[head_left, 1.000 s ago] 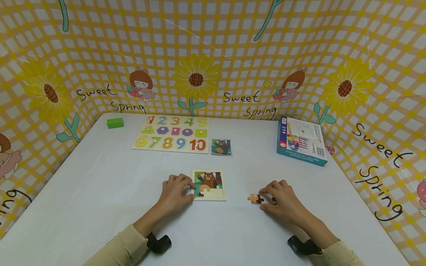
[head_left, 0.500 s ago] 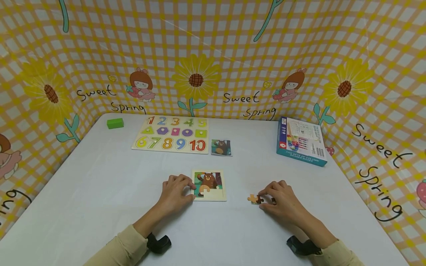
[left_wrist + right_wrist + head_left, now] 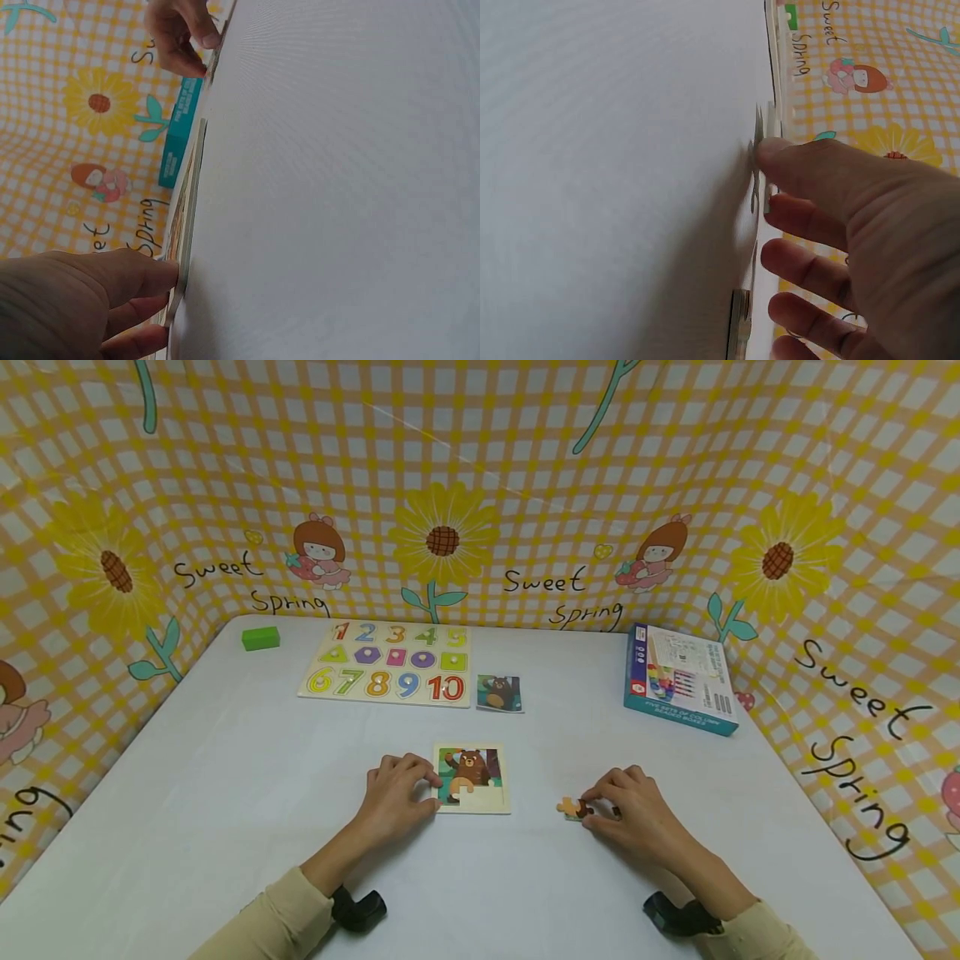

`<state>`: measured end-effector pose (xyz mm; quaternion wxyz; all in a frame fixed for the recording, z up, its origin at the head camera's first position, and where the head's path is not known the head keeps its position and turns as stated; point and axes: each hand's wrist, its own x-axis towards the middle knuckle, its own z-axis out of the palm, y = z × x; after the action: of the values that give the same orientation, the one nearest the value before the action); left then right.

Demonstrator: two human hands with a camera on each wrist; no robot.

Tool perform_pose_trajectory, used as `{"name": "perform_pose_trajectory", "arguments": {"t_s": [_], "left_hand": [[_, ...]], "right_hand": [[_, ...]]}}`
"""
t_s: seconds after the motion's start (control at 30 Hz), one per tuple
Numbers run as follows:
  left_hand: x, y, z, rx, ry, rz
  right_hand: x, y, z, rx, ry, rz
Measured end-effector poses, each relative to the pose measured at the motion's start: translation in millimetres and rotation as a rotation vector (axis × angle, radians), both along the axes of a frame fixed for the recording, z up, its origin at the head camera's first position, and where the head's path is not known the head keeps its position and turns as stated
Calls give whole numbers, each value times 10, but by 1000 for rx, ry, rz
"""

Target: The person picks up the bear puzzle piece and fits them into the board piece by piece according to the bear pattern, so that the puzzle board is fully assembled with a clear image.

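In the head view a square bear jigsaw board (image 3: 505,777) lies mid-table, its picture partly filled and its lower right bare. My left hand (image 3: 397,789) holds the board's left edge with thumb and fingertips. To the right, my right hand (image 3: 636,810) pinches a tan and brown jigsaw piece (image 3: 572,807) between thumb and index finger. From the right wrist, that jigsaw piece (image 3: 755,161) shows edge-on by the thumb, close to the table. Another dark piece (image 3: 617,812) lies under the right hand, mostly hidden.
A number and shape peg board (image 3: 386,700) stands at the back left, with a bear picture card (image 3: 498,692) beside it. The green block (image 3: 260,638) is far left. At the back right lies a teal-edged box (image 3: 682,681). Checked cloth walls (image 3: 465,452) surround the table.
The right thumb and index finger have closed slightly on the jigsaw piece, which has shifted a little. My left hand and the board stay in place.
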<state>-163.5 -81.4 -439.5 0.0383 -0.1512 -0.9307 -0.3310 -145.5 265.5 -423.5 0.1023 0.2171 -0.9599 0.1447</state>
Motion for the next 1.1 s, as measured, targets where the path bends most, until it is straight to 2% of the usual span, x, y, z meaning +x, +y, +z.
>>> {"name": "perform_pose_trajectory", "arguments": {"t_s": [0.2, 0.53, 1.1], "left_hand": [[2, 0, 1, 5, 7, -2], [-10, 3, -1, 4, 11, 0], [-2, -2, 10, 4, 11, 0]], "right_hand": [[-25, -98, 44, -27, 1, 16], [-124, -479, 134, -24, -48, -2], [-279, -964, 101, 5, -42, 82]]}}
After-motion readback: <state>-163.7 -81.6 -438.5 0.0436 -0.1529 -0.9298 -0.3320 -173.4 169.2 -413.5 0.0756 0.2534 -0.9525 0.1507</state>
